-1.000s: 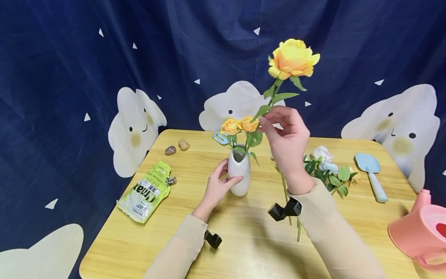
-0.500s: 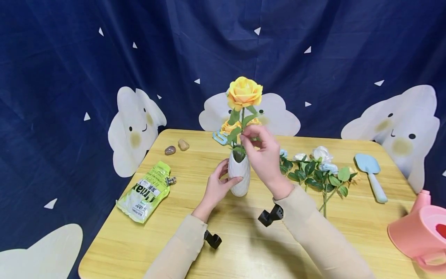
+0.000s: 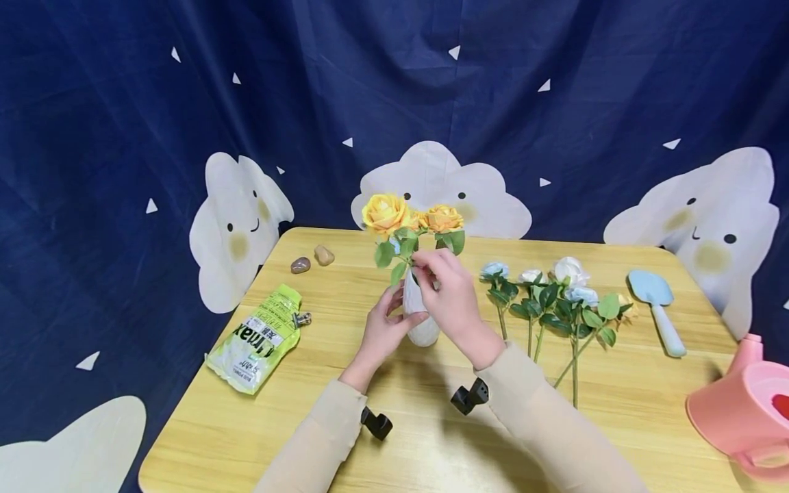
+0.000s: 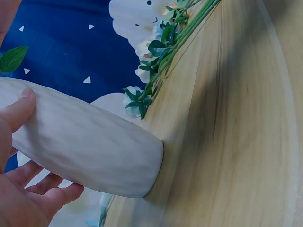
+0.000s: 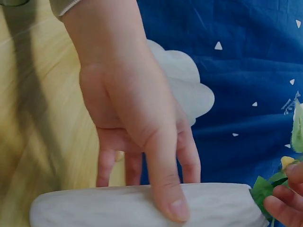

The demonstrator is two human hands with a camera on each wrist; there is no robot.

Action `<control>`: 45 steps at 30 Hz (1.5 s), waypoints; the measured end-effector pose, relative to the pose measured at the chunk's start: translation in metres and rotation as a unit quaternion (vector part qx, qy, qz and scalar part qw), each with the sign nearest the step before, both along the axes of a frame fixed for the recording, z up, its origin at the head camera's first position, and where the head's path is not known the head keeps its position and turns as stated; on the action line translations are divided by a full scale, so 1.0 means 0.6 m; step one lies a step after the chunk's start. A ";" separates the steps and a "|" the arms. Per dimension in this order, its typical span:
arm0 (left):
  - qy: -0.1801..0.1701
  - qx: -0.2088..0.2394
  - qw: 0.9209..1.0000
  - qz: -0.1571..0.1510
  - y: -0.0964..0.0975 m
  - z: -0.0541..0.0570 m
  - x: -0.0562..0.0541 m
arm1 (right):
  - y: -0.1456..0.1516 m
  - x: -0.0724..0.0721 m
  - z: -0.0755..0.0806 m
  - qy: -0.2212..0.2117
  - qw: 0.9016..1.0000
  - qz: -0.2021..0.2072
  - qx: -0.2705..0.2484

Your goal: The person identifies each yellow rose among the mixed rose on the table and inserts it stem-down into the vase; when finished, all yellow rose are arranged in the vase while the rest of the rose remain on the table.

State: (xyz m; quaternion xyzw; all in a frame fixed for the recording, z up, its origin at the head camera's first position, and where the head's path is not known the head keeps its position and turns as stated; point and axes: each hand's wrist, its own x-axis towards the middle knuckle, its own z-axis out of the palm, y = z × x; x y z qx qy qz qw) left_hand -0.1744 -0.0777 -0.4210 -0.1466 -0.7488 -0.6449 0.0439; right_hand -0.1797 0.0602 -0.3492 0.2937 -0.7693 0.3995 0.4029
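My left hand [image 3: 390, 325] grips the white textured vase [image 3: 420, 322] low on its body, thumb in front and fingers behind; the vase stands upright on the table. In the left wrist view the vase's base [image 4: 151, 170] meets the wood. My right hand [image 3: 453, 294] is at the vase's mouth, pinching the stem of a yellow rose [image 3: 385, 213] whose bloom leans left. Its lower stem is hidden behind the fingers and vase. Two smaller orange-yellow roses stand in the vase, one [image 3: 444, 218] to the right, the other partly covered.
Blue and white roses [image 3: 570, 274] lie with their stems on the table's right side. Beyond them are a light blue trowel [image 3: 653, 294] and a pink watering can [image 3: 740, 407]. A green-white bag [image 3: 255, 342] and two stones [image 3: 323, 255] lie left.
My right hand has moved left and down with the yellow rose, from high at the right to the vase's mouth. The bloom has dropped level with the others. My left hand stays on the vase.
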 end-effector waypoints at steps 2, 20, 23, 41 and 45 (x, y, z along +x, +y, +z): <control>0.009 0.005 1.000 -0.004 0.000 -0.001 0.000 | 0.005 0.006 -0.010 0.003 1.000 -0.005 -0.002; 0.016 0.021 1.000 0.001 -0.004 0.000 -0.003 | 0.098 0.042 -0.084 -0.048 0.993 -0.030 -0.099; 0.011 0.021 1.000 -0.002 -0.004 0.000 -0.003 | 0.112 0.059 -0.074 -0.059 0.992 -0.058 -0.096; 0.007 0.019 1.000 -0.006 0.000 -0.004 -0.003 | 0.307 0.078 -0.174 -0.285 0.920 -0.254 -0.092; 0.007 0.019 1.000 -0.009 -0.001 -0.002 -0.002 | 0.344 0.087 -0.183 -0.342 0.890 -0.278 -0.117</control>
